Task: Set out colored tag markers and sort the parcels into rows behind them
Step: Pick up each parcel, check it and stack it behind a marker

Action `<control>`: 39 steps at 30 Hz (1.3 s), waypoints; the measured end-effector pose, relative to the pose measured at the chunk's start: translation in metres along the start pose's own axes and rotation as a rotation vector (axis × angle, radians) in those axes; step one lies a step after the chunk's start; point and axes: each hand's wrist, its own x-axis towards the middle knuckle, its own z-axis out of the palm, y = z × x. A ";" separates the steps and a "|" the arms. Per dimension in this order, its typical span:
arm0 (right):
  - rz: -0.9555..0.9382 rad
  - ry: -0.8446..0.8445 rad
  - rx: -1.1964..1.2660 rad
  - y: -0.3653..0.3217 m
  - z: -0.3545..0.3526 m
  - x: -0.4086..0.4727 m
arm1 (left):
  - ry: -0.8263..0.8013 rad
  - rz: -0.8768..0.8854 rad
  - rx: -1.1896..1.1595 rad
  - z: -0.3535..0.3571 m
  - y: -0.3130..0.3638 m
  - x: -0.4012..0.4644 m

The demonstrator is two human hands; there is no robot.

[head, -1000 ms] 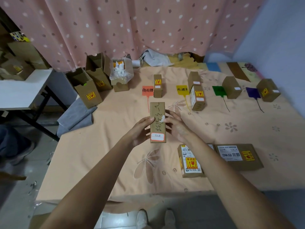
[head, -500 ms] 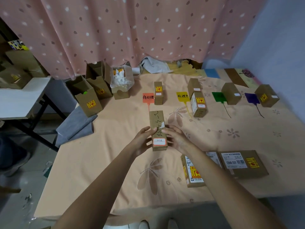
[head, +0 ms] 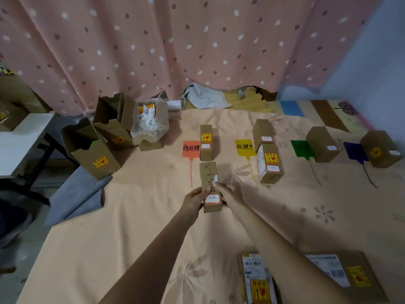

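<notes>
Two hands [head: 213, 197] (gripping) on parcel [head: 209, 185]

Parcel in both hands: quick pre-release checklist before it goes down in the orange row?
1. Grip: left hand and right hand both hold the long parcel at its near end. Ok.
2. Row match: the parcel's near label has an orange-red border and it lies beside the orange tag. Ok; the label text is too small to read.
3. Alignment: in line with the upright parcel already in that row. Ok.
4. Gap to that parcel: far end looks very close; touching or apart, cannot tell.
5. Seated flat on the cloth: cannot tell.
6. Yellow row's parcels stand apart from it. Ok.
</notes>
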 end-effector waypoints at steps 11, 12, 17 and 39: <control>0.070 -0.017 -0.084 -0.023 0.009 0.081 | 0.191 0.010 0.077 -0.003 0.013 0.088; 0.084 -0.022 -0.071 -0.018 0.011 0.090 | 0.196 0.009 0.078 -0.003 0.012 0.092; 0.084 -0.015 -0.057 0.009 0.013 0.128 | 0.188 0.007 0.082 -0.006 0.009 0.104; 0.021 0.123 -0.182 -0.042 0.003 0.075 | 0.313 0.075 0.161 -0.001 0.040 0.084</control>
